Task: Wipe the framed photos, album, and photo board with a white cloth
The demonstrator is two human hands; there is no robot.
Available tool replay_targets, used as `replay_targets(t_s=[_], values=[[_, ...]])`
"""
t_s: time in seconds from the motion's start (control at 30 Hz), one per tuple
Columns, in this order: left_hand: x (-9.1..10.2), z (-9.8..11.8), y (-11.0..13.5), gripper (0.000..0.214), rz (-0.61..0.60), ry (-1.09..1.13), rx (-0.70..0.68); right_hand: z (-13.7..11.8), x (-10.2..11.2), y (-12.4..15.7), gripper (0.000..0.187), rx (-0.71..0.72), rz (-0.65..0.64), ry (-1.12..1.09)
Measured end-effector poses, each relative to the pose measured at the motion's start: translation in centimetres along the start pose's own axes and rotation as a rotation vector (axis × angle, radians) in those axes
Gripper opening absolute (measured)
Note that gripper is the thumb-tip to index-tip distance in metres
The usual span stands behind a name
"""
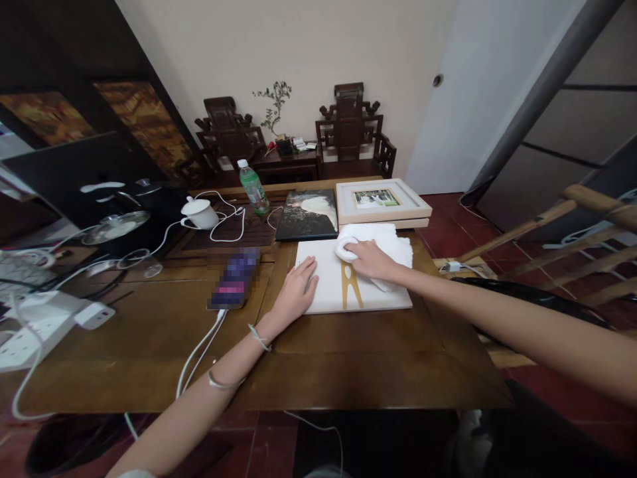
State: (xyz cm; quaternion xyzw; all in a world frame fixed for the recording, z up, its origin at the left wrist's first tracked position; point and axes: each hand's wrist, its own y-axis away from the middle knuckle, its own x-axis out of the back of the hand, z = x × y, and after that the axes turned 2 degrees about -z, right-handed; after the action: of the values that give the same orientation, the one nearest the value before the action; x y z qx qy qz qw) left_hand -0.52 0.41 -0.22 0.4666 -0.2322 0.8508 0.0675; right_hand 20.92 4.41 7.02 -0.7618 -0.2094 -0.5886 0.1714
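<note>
Wiping, right in the middle of it. Pressing down with the left hand [294, 292], palm flat and fingers spread, on the near-left corner of the white canvas panel [331, 279] and pinning it to the wooden table [348, 358]. Nothing pinched there, just weight.

Working with the right hand [371, 260] over on the far-right part of the panel, fingers curled down over a bunched fold of the white cloth [393, 242] and pushing it against the surface just above the gold motif [351, 287]. (Hard to tell how tightly that fold is gripped, with the thumb hidden.) Most of the cloth spilling off toward the far-right edge.

Judging by the layout: far-right part under the cloth, near and left stretches bare. Reaching those calls for a steady left-hand anchor and a firm hold on the cloth.

Worth watching to the left: a phone [233, 279] on its charging cable [199, 352], just beside the left hand. Beyond the panel, touching or nearly so, a dark picture [308, 214] and a framed photograph [381, 199].
</note>
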Motion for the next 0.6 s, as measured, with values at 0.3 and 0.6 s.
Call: replay_targets(t_s=[0.3,0.6], values=[[-0.2,-0.2,0.1,0.039,0.025,0.006,-0.025,-3.6,-0.6,6.9,0.045,0.283,-0.158,-0.013],[0.0,0.1,0.0,0.04,-0.015,-0.03,-0.01,-5.8,0.9,10.2,0.035,0.301,-0.303,-0.061]])
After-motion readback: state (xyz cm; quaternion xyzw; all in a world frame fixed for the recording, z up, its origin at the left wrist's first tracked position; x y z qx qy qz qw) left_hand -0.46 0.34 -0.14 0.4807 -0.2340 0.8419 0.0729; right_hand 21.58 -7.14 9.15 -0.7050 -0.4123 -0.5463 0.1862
